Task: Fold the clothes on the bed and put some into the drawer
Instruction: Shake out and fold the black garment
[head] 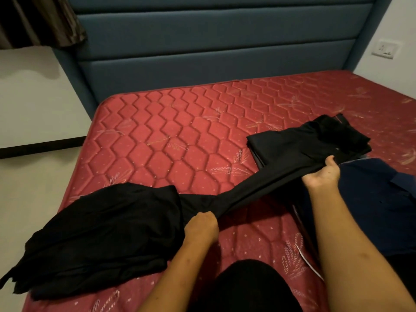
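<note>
From my remote seat I watched the black garment (247, 192) pulled into a long, narrow band low across the red quilted mattress (168, 136), running from near left up toward the right. The left hand (201, 225) gripped it from above, fingers curled down around the bunched cloth at the point where the band widened into a loose black heap (101, 233) spread toward the mattress's near left corner. The right hand (322, 176) held the band farther along, palm turned up, its thumb (329, 161) pressed over the top edge and the other fingers tucked underneath, out of my sight. Beyond that hand the cloth lay across a folded stack of dark clothes (281, 145); I could not tell where the garment ended against the stack's own black fabric. A navy shirt (371, 199) lay crumpled just right of the right forearm, touching the stack's near edge. The person's dark-clad lap filled the bottom centre. Behind the mattress stood a blue padded headboard (202, 52), with a wall socket (385, 50) to its right, a brown curtain (40, 19) at the upper left, and pale floor (33, 104) along the left side.
</note>
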Tool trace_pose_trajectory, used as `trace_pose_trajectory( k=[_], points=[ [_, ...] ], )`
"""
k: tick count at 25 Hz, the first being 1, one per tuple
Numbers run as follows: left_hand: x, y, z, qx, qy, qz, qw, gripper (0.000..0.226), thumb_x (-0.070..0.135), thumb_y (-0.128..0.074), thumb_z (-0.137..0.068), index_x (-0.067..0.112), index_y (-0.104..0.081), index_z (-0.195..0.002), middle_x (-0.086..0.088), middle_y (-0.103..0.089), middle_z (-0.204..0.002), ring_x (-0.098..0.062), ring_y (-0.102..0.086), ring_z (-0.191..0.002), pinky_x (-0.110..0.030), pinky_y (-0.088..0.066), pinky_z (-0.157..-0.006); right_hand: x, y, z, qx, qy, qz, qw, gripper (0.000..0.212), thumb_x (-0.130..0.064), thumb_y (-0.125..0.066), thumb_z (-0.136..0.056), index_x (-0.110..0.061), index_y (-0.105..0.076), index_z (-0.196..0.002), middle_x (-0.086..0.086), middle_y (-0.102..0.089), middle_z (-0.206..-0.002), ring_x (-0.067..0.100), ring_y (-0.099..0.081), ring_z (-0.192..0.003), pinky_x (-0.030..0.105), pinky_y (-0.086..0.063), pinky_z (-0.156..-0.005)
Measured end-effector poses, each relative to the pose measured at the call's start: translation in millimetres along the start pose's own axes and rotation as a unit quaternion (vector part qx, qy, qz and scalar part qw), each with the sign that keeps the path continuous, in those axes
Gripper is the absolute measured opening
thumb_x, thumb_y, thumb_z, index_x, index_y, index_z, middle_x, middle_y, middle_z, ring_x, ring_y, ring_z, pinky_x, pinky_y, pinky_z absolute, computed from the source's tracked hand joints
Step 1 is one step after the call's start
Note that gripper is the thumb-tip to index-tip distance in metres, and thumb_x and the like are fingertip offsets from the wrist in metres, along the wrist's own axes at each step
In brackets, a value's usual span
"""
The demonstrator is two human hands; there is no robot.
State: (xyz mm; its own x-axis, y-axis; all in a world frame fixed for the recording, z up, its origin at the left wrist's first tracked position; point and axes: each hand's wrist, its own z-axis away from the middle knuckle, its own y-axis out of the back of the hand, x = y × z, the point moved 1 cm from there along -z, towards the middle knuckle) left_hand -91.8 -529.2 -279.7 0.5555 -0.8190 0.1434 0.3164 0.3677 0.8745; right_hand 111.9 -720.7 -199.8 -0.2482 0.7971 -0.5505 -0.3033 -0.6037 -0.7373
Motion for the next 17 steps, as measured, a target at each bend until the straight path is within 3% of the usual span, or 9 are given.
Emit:
trace_pose_trajectory(
  k=[2,3,5,8,11,13,14,16,17],
  points=[
    [1.5,-6.7,8.7,-0.121,-0.049,0.002,0.991,0.06,0.008,-0.035,-0.096,0.011,-0.017,-0.153,-0.021,-0.013,-0.158,-0.038,-0.019,-0.144,-0.043,-0.023,-0.116,4.5,5.0,-1.6,0.009,-0.033,-0.011,0.999,0.041,-0.037,-0.035,-0.103,-0.011,-0.057,-0.125,0.011,-0.054,-0.138,0.027,-0.058,-0.111,0.043,-0.042,-0.103],
    [2.3,-4.2,13.1,-0.166,-0.092,0.057,0.98,0.061,0.005,-0.035,-0.097,0.015,-0.016,-0.154,-0.018,-0.01,-0.16,-0.034,-0.015,-0.146,-0.038,-0.02,-0.116,7.5,5.4,0.7,0.014,-0.037,-0.003,0.999,0.042,-0.038,-0.036,-0.102,-0.011,-0.056,-0.126,0.011,-0.054,-0.138,0.027,-0.06,-0.107,0.044,-0.041,-0.104],
    [-5.7,13.6,15.8,-0.174,-0.121,0.335,0.918,0.051,0.003,-0.038,-0.097,0.014,-0.038,-0.147,-0.009,-0.042,-0.147,-0.023,-0.04,-0.133,-0.029,-0.037,-0.102,21.0,-14.4,14.4,-0.042,-0.047,0.011,0.998,0.044,-0.04,-0.046,-0.096,-0.008,-0.058,-0.124,0.014,-0.061,-0.128,0.029,-0.065,-0.101,0.046,-0.049,-0.093],
    [-51.8,52.6,20.8,-0.065,-0.026,0.71,0.701,0.032,0.012,-0.042,-0.099,0.023,-0.058,-0.125,-0.001,-0.06,-0.121,-0.016,-0.057,-0.103,-0.028,-0.043,-0.086,54.0,-70.6,65.0,-0.189,-0.073,0.076,0.976,0.053,-0.042,-0.063,-0.083,-0.004,-0.061,-0.12,0.012,-0.069,-0.108,0.025,-0.067,-0.098,0.04,-0.054,-0.089],
    [-123.0,70.0,19.4,-0.005,-0.013,0.853,0.521,0.033,0.043,-0.035,-0.099,0.029,-0.058,-0.118,-0.005,-0.059,-0.128,-0.022,-0.06,-0.105,-0.035,-0.044,-0.087,131.4,-120.0,146.5,-0.321,-0.054,0.21,0.922,0.036,-0.027,-0.048,-0.098,-0.006,-0.055,-0.127,0.002,-0.07,-0.097,0.013,-0.064,-0.092,0.029,-0.048,-0.093],
    [-176.5,68.8,24.2,0.015,-0.038,0.893,0.447,0.054,0.062,-0.037,-0.089,0.028,-0.057,-0.126,-0.008,-0.061,-0.129,-0.029,-0.063,-0.109,-0.044,-0.049,-0.089,197.4,-138.2,215.2,-0.423,-0.021,0.379,0.823,0.042,-0.025,-0.041,-0.102,-0.01,-0.042,-0.141,0.004,-0.06,-0.123,0.014,-0.051,-0.115,0.029,-0.032,-0.103],
    [-200.4,64.9,24.8,0.003,-0.073,0.917,0.391,0.058,0.064,-0.044,-0.086,0.028,-0.057,-0.13,-0.01,-0.061,-0.13,-0.031,-0.063,-0.111,-0.049,-0.05,-0.091,229.9,-136.8,241.2,-0.485,-0.013,0.457,0.745,0.05,-0.03,-0.04,-0.103,-0.017,-0.029,-0.149,0.002,-0.045,-0.144,0.013,-0.036,-0.132,0.031,-0.021,-0.11],
    [-243.5,45.3,32.4,0.0,-0.11,0.952,0.285,0.048,0.052,-0.05,-0.093,0.033,-0.052,-0.136,-0.017,-0.055,-0.136,-0.037,-0.055,-0.121,-0.056,-0.035,-0.106,291.5,-114.7,275.4,-0.606,0.044,0.607,0.512,0.06,-0.045,-0.038,-0.1,-0.04,-0.007,-0.151,-0.009,-0.014,-0.16,0.014,-0.004,-0.147,0.047,0.003,-0.114],
    [-270.3,38.6,37.9,0.015,-0.075,0.964,0.256,0.047,0.049,-0.058,-0.09,0.031,-0.056,-0.133,-0.022,-0.057,-0.131,-0.042,-0.057,-0.117,-0.058,-0.032,-0.106,312.8,-99.5,281.1,-0.636,0.084,0.655,0.4,0.063,-0.053,-0.038,-0.098,-0.047,-0.003,-0.15,-0.011,-0.009,-0.161,0.016,0.003,-0.148,0.055,0.01,-0.112]
  ],
)
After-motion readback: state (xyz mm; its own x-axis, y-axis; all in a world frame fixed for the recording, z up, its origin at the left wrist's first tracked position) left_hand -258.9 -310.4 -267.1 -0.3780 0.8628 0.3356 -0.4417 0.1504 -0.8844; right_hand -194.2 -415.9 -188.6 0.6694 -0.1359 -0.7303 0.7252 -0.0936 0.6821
